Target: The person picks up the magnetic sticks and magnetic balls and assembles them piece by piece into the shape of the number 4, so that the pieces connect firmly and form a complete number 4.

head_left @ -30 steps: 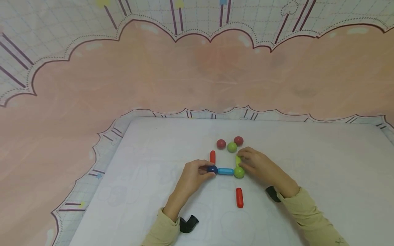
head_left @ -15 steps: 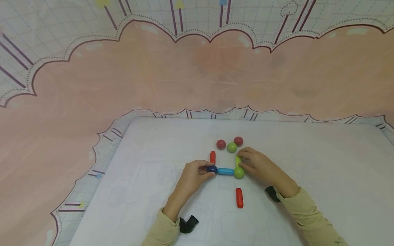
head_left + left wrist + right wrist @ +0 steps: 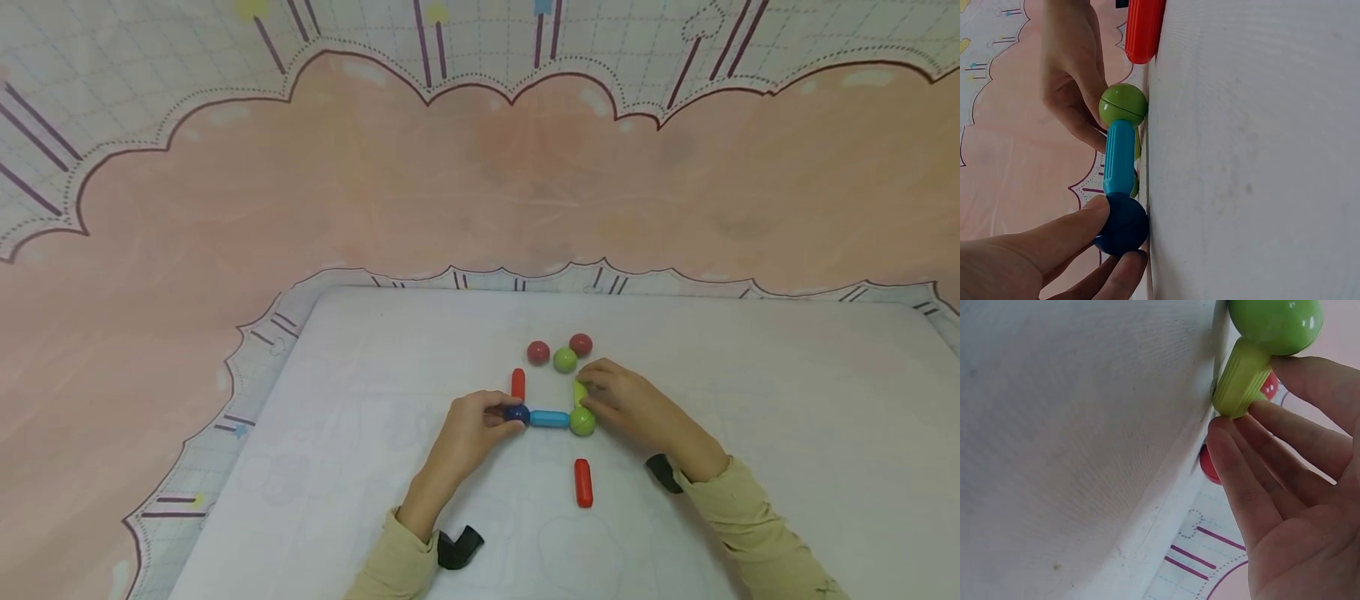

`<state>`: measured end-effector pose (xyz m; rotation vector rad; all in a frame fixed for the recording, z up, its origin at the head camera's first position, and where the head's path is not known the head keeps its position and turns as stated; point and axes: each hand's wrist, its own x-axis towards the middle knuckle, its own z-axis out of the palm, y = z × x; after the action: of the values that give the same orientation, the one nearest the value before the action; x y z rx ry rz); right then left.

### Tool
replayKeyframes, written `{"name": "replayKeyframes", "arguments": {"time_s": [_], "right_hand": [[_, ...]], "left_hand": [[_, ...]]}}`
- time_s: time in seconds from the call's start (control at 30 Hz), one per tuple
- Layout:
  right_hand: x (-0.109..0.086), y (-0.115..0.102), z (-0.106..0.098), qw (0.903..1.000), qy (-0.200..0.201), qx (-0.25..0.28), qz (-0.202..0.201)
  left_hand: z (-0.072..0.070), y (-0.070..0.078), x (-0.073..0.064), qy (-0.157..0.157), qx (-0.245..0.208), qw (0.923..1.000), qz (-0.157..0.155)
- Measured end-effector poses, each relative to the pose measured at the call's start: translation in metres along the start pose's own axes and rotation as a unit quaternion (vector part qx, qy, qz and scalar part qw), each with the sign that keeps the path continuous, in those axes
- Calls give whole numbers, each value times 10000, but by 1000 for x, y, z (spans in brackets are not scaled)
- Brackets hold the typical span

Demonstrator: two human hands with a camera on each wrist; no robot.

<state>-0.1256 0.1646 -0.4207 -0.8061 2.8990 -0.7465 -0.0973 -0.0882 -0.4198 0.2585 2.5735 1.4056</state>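
Note:
My left hand (image 3: 471,425) pinches a dark blue ball (image 3: 1124,226) between thumb and fingers. A light blue rod (image 3: 550,418) joins that ball to a green ball (image 3: 582,421). From the blue ball a red rod (image 3: 518,383) points toward the far side. A yellow-green rod (image 3: 1239,378) extends from the green ball the same way, and my right hand (image 3: 626,404) holds it with thumb and fingertips. In the head view its fingers partly cover that rod. The joined pieces lie on the white tabletop (image 3: 360,358).
Two red balls (image 3: 538,352) and a loose green ball (image 3: 566,360) sit just beyond the joined pieces. Nearer the person lies a separate red rod (image 3: 583,483). Patterned pink and white cloth (image 3: 450,183) fills the area past the table's far edge.

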Motion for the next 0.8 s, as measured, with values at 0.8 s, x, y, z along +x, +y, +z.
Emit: {"name": "replayKeyframes", "arguments": {"time_s": [0.8], "right_hand": [[24, -16, -15, 9993, 282, -193, 162]], "left_hand": [[0, -3, 1, -34, -81, 9999, 80]]}}
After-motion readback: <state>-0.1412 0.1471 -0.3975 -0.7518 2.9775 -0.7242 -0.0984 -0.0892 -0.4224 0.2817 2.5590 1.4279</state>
